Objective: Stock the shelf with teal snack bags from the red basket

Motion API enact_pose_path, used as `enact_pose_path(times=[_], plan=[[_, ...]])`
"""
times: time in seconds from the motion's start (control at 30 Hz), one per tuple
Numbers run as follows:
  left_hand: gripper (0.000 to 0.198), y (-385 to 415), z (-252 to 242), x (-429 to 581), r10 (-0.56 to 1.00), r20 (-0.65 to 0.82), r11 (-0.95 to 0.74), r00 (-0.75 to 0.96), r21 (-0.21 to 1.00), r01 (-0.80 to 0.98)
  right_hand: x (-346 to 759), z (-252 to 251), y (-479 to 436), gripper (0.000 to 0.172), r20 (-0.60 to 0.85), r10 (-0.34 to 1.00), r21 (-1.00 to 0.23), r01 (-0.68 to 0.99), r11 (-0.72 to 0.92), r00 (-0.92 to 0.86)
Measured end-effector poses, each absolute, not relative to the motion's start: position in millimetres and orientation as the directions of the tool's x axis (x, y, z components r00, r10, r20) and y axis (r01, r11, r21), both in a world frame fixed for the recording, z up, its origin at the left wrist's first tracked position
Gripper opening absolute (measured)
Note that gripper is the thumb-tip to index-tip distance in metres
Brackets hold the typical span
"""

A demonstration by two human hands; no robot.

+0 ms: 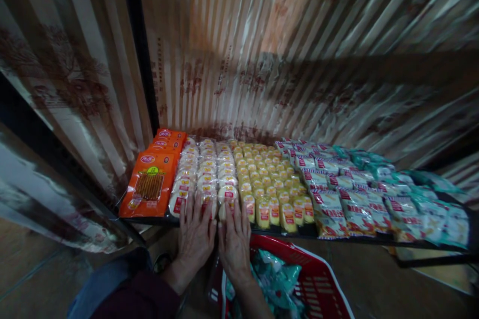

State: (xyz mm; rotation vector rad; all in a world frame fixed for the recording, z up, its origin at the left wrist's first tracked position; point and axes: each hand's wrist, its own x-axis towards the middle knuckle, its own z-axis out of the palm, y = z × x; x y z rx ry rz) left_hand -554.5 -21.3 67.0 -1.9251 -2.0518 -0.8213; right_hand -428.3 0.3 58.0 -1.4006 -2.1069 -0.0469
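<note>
Left hand [196, 232] and right hand [234, 239] open, fingers straight, at front edge of dark shelf [310, 231] toward its left corner, red basket [314, 273] below the right one, round white packs [207, 179] in three rows directly ahead, nearest under fingertips, small yellow packs [263, 209] to their right.

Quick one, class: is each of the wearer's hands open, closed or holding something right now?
Left hand: open, fingers extended over the white packs; no grip visible.
Right hand: open, fingers extended over white packs too; no grip visible.
</note>
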Motion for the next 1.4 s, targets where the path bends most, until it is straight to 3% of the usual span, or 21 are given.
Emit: enact_pose_path(times=[0.37,0.57,1.13,1.4], plan=[[0.059,-11.4,58.5,-562.0,0.856,0.512,-0.013,-0.078,0.172,0.985,-438.1,42.3,15.5,0.049,0.546,0.782,-0.256,0.828,0.499,-0.302],[0.056,-9.4,52.2,-567.0,0.8,0.595,-0.007,-0.071,0.127,0.992,-439.8,38.5,15.9,0.046,0.562,0.774,-0.226,0.846,0.482,-0.291],[0.051,8.3,47.2,-572.3,0.73,0.674,0.047,-0.113,0.116,0.992,-450.5,29.2,32.7,0.06,0.622,0.75,-0.186,0.887,0.422,-0.226],[0.054,10.1,43.0,-567.8,0.744,0.656,0.052,-0.127,0.132,0.99,-444.4,29.6,37.2,0.057,0.618,0.733,-0.143,0.876,0.46,-0.284]])
